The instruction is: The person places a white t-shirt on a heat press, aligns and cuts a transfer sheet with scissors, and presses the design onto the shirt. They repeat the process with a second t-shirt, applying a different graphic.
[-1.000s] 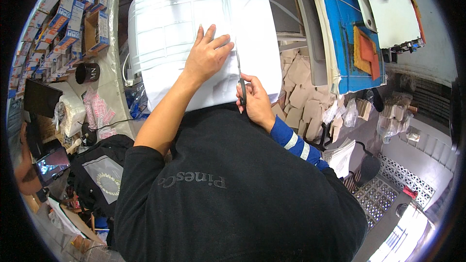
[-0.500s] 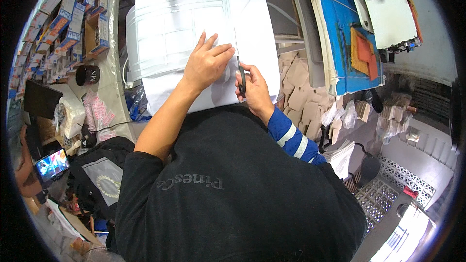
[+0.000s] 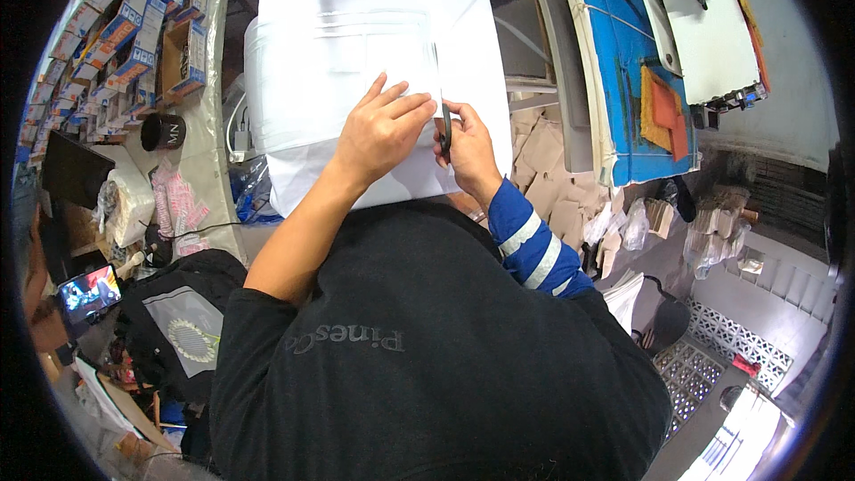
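Note:
My left hand (image 3: 383, 135) lies flat with its fingers spread, pressing on a clear plastic sheet (image 3: 312, 62) marked with faint straight lines. Beneath the sheet is a white-covered work surface (image 3: 470, 18). In my right hand (image 3: 472, 150) is a pair of scissors (image 3: 446, 132) with black handles, the fingers closed round them. The blades point away from me along the sheet's right edge, close to my left fingertips. How far apart the blades are is hard to make out.
At the left, several blue-and-white boxes (image 3: 138, 58) stand above a black mug (image 3: 163, 132) and a lit phone (image 3: 91, 292). To the right are brown cardboard pieces (image 3: 543, 160) and a blue board (image 3: 614, 53) bearing orange and yellow pads (image 3: 664, 116).
The plastic sheet has come slightly toward me, with my left hand flat on it. My right hand and the scissors have moved a little forward along its edge.

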`<act>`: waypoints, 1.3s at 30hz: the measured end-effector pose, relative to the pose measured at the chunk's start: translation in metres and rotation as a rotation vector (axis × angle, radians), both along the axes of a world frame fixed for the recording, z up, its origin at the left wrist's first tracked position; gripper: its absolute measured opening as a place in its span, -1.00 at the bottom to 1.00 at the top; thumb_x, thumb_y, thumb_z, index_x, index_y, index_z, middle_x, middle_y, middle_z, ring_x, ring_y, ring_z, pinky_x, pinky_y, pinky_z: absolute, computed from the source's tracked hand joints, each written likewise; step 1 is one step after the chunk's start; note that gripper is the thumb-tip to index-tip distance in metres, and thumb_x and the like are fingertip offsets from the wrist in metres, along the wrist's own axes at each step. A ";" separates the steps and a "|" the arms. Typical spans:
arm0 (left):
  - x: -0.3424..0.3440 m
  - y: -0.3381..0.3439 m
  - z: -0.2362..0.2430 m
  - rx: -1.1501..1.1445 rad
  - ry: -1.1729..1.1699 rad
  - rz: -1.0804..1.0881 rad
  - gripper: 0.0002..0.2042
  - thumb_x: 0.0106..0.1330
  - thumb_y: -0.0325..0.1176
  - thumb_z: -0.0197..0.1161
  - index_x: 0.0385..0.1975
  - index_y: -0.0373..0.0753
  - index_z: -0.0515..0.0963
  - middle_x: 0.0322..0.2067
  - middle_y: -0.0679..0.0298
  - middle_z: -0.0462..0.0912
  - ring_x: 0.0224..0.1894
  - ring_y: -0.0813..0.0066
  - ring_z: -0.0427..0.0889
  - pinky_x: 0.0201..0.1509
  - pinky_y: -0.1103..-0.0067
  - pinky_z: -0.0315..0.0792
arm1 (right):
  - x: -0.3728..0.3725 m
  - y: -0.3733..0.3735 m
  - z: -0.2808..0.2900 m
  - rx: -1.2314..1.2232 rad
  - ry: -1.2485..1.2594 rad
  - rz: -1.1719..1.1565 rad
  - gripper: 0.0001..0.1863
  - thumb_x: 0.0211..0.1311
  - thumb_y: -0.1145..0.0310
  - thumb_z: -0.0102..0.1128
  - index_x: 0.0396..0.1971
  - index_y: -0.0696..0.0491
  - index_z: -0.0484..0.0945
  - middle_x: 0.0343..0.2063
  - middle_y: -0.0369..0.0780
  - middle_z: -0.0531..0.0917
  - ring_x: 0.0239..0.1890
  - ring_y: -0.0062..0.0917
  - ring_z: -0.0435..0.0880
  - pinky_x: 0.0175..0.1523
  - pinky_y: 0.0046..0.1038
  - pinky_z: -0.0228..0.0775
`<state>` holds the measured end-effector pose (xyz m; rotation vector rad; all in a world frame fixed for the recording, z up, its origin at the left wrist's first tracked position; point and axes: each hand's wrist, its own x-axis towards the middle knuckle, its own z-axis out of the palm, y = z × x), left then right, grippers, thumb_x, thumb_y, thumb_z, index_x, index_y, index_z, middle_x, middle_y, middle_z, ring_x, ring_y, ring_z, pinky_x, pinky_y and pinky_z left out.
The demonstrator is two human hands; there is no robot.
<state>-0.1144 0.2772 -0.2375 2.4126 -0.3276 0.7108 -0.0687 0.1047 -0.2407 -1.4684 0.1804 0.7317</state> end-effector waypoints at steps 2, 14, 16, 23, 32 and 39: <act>-0.002 0.000 0.002 -0.005 -0.003 0.002 -0.78 0.18 -0.49 0.35 -0.16 -0.18 0.72 -0.11 0.22 0.76 0.03 0.08 0.72 0.32 0.08 0.42 | 0.002 0.001 0.001 -0.011 -0.003 -0.005 -0.69 0.46 0.40 0.02 0.15 0.02 0.44 -0.48 -0.30 0.53 -0.59 -0.63 0.49 -0.60 -0.57 0.27; -0.030 0.005 0.014 0.042 0.310 0.118 -0.59 0.31 -0.10 0.31 0.08 -0.17 0.62 0.14 0.13 0.58 0.35 0.13 0.40 0.48 -0.16 -0.02 | 0.050 0.026 -0.001 -0.081 -0.107 0.015 -0.69 0.48 0.39 0.04 0.14 0.11 0.45 -0.50 -0.32 0.55 -0.61 -0.70 0.45 -0.61 -0.59 0.20; -0.031 0.003 0.013 0.096 0.569 0.444 -0.39 0.35 0.18 0.20 0.23 -0.15 0.53 0.30 0.04 0.40 0.49 0.11 0.17 0.50 -0.24 -0.24 | 0.051 0.019 -0.002 -0.058 -0.098 0.013 -0.66 0.45 0.34 0.17 0.14 0.10 0.45 -0.52 -0.35 0.51 -0.60 -0.71 0.46 -0.61 -0.61 0.22; 0.003 0.049 -0.022 0.361 0.596 0.514 -0.18 0.35 0.38 0.02 0.29 -0.29 0.44 0.41 0.00 0.27 0.54 -0.06 -0.01 0.45 -0.33 -0.39 | 0.053 -0.012 -0.018 -0.223 -0.427 -0.024 -0.66 0.42 0.38 0.23 0.13 0.08 0.45 -0.49 -0.36 0.54 -0.57 -0.71 0.49 -0.57 -0.62 0.29; 0.035 0.126 0.008 0.343 0.667 0.235 -0.31 0.10 -0.09 0.49 0.33 0.09 0.47 0.50 0.20 0.19 0.60 0.01 -0.15 0.55 -0.18 -0.45 | -0.038 -0.096 -0.012 0.080 0.123 0.229 -0.57 0.56 0.22 0.03 0.29 0.03 0.26 -0.24 -0.20 0.58 -0.32 -0.54 0.65 -0.31 -0.51 0.60; 0.018 0.007 -0.033 0.106 0.230 0.061 -0.59 0.16 -0.23 0.46 0.03 -0.13 0.62 0.13 0.20 0.60 0.36 0.10 0.40 0.49 -0.09 0.09 | -0.055 -0.064 -0.011 -0.006 0.021 0.211 -0.50 0.50 0.26 0.15 0.31 0.10 0.29 -0.27 -0.19 0.57 -0.34 -0.55 0.63 -0.35 -0.50 0.59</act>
